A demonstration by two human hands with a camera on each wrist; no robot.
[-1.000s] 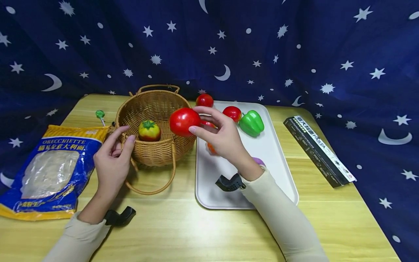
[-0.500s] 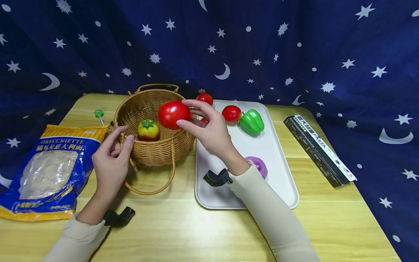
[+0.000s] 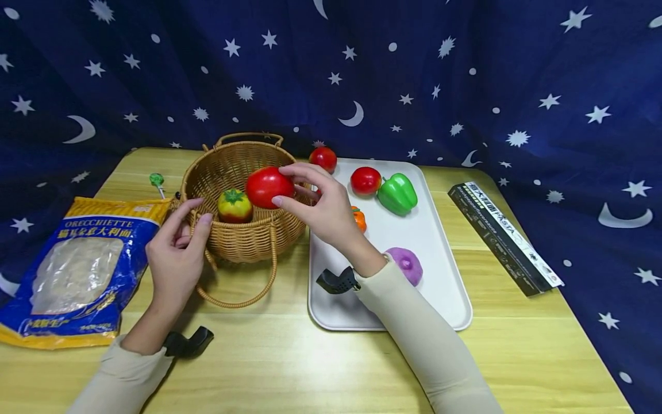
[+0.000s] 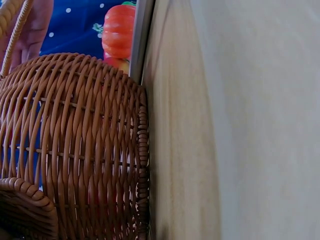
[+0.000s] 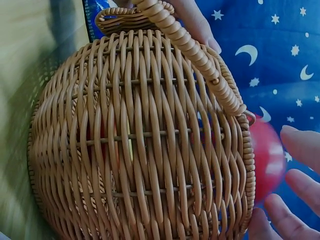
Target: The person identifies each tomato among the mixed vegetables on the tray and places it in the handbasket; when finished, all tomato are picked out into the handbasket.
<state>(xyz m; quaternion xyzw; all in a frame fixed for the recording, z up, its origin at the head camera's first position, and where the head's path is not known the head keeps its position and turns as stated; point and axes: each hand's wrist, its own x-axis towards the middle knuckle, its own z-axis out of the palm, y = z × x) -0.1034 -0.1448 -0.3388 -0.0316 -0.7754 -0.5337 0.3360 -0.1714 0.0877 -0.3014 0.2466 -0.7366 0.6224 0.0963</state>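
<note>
My right hand (image 3: 331, 207) holds a shiny red tomato (image 3: 266, 187) between thumb and fingers, over the right part of the wicker basket's opening. In the right wrist view the tomato (image 5: 267, 162) shows beyond the basket rim, fingertips around it. The wicker basket (image 3: 248, 238) stands upright, with one handle hanging down in front. A yellow and dark-red fruit (image 3: 235, 207) with a green leafy cap lies inside it. My left hand (image 3: 178, 247) grips the basket's left rim, thumb and index finger on either side. Its other fingers are partly hidden.
A white tray (image 3: 439, 276) at right bears a green bell pepper (image 3: 397, 194), an orange pumpkin (image 3: 359, 219), a purple round vegetable (image 3: 405, 264) and red tomatoes (image 3: 365, 181). A pasta bag (image 3: 83, 270) and lollipop (image 3: 157, 180) lie left, a black box (image 3: 504, 236) far right.
My right hand has carried the tomato left from the tray side to over the basket, rising and then dipping slightly. The purple vegetable and pumpkin are now less covered. My left hand stays put.
</note>
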